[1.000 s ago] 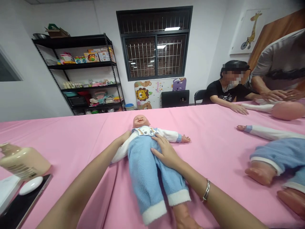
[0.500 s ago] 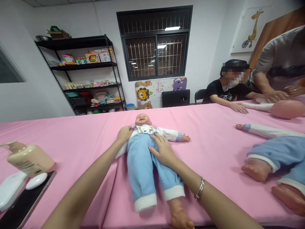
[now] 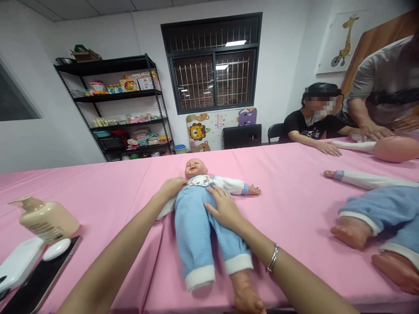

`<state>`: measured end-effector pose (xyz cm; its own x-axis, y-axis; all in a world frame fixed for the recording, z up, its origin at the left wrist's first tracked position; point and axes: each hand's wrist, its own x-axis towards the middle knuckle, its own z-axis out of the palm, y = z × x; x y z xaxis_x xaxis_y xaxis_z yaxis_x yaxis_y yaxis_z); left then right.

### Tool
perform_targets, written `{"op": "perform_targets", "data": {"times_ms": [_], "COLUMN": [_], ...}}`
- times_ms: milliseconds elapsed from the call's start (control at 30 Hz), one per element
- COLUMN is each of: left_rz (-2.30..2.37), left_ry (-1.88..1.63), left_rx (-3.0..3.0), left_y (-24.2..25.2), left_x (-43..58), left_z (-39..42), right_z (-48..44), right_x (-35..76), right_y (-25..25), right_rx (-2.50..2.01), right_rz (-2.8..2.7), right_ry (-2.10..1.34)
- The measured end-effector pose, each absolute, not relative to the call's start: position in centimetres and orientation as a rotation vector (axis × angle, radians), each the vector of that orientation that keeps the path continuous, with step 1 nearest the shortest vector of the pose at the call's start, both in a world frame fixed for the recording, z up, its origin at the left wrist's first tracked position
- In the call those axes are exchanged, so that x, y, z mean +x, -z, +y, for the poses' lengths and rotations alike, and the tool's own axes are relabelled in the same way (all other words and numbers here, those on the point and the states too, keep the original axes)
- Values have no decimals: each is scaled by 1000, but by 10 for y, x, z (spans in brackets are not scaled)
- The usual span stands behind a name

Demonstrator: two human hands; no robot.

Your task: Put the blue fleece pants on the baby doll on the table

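Note:
A baby doll (image 3: pixel 196 209) lies face up on the pink-covered table, head away from me. It wears light blue fleece overalls with a bear-face bib over a white long-sleeved top. My left hand (image 3: pixel 172 187) is at the doll's shoulder and chest on the left side, fingers closed on the clothing by the bib's edge. The exact spot gripped is partly hidden. Flat on the front of the overalls, just below the bib, rests my right hand (image 3: pixel 225 207), with its fingers apart. One bare doll foot shows at the near edge; the left trouser leg covers the other.
On the left are a beige pump bottle (image 3: pixel 50 220), a phone (image 3: pixel 39 279), a white oval case (image 3: pixel 57 249) and a white device (image 3: pixel 21 264). Another dressed doll (image 3: pixel 382 209) lies right. Two people (image 3: pixel 310 117) work at the far right. A shelf (image 3: pixel 111 63) stands behind.
My left hand has shifted slightly inward and down from the doll's shoulder strap. The doll's head has tilted a little. My right hand stays in place; the view has moved slightly.

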<state>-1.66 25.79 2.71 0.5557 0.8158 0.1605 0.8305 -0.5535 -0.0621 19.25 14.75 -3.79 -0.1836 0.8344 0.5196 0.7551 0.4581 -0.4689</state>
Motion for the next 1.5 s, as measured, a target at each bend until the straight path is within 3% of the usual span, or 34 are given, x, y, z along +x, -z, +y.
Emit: {"op": "perform_targets", "data": {"times_ms": [233, 467, 867, 1133, 1500], "left_rz": [-1305, -1317, -1233, -1127, -1377], "left_ry": [744, 203, 124, 502, 992], "left_rx": [-2756, -2746, -2611, -3019, -2854], "left_y": [-32, -33, -29, -18, 28], "left_x": [29, 88, 99, 56, -18], "left_z": [251, 256, 253, 229, 206], "right_z": [147, 153, 157, 175, 191], "right_x": [191, 194, 199, 209, 218], "right_y": [36, 39, 36, 57, 77], "right_rx": [-1198, -1079, -1147, -1236, -1148], "right_rz": [-1853, -1366, -1556, -1234, -1287], "right_ry": [-178, -415, -309, -491, -720]}}
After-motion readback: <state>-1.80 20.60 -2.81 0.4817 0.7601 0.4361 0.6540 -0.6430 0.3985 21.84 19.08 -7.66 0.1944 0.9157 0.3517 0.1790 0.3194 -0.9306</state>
